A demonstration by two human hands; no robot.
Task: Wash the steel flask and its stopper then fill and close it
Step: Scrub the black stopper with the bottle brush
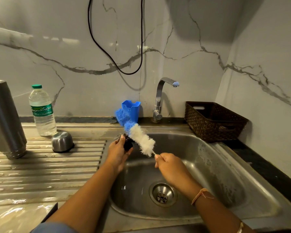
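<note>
Head view showed the left hand (118, 153) clasping the dark stopper (128, 144) over the sink (225, 165), while the right hand (168, 167) pinched the bottle brush (141, 139) against it. The steel flask (4, 118) stood inverted on the drainboard (45, 170) (probably washed already); rinsing, filling and closing seemingly remained.

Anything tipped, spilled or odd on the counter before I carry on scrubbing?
Nothing spilled. The steel flask stands mouth-down on the drainboard, and its steel cup is inverted beside it, likely draining. The left hand holds the black stopper against the bottle brush, held by the right hand.
</note>
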